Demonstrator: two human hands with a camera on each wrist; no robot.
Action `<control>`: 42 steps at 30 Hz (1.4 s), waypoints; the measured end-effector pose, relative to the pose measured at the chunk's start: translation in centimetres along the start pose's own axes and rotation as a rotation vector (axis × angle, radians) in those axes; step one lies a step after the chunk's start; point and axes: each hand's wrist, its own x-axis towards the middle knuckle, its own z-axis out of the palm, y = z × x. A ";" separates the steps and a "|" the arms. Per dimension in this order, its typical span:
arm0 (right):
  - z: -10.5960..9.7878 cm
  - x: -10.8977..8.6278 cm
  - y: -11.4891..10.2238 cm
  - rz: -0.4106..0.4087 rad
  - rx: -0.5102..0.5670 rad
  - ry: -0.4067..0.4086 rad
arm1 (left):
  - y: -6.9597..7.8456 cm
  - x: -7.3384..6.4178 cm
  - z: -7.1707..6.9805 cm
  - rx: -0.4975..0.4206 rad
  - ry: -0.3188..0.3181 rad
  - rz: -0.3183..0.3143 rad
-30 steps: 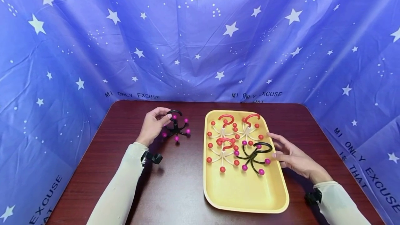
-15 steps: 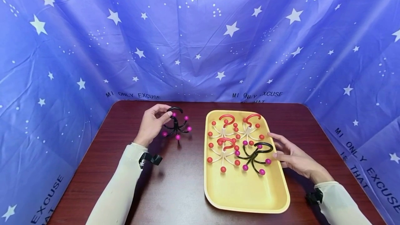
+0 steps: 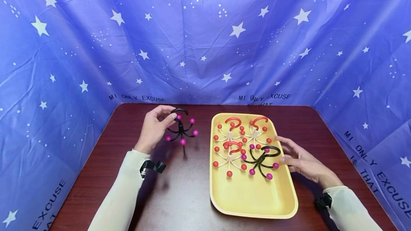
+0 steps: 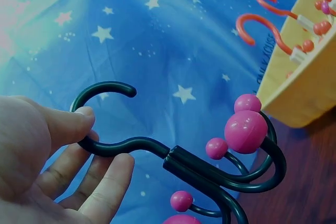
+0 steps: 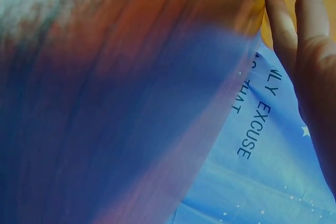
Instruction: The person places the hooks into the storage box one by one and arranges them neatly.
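Over the left half of the table, my left hand point(image 3: 153, 126) pinches the curved hook of a black multi-arm hanger point(image 3: 181, 128) with pink ball tips. In the left wrist view, thumb and fingers grip the hook of this hanger point(image 4: 197, 166), and its arms spread out to the right. A yellow tray point(image 3: 250, 202) stands to the right. At its right wall my right hand point(image 3: 305, 163) rests with relaxed fingers, fingertips right at the rim. Inside the tray lies a second black hanger point(image 3: 259, 160) with pink tips, near that hand.
Several white hangers with red hooks and red ball tips, such as the front one point(image 3: 229, 159), lie in the tray's far half. The dark wooden table point(image 3: 173, 191) is enclosed by a blue star-printed curtain point(image 3: 192, 45) at the back and sides.
My left hand has raised the black hanger slightly, and its shadow has slid lower in view. The right hand, the tray and its contents stay in place.
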 end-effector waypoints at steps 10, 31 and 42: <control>-0.2 0.1 0.3 0.009 -0.008 0.010 | 2.1 -1.1 0.8 -0.008 -0.026 0.024; -0.3 -0.1 0.4 0.025 -0.010 0.029 | 4.6 -3.8 2.8 0.036 -0.105 0.060; 0.0 0.0 0.1 0.006 -0.010 0.016 | 5.0 -5.3 4.2 0.059 -0.173 0.065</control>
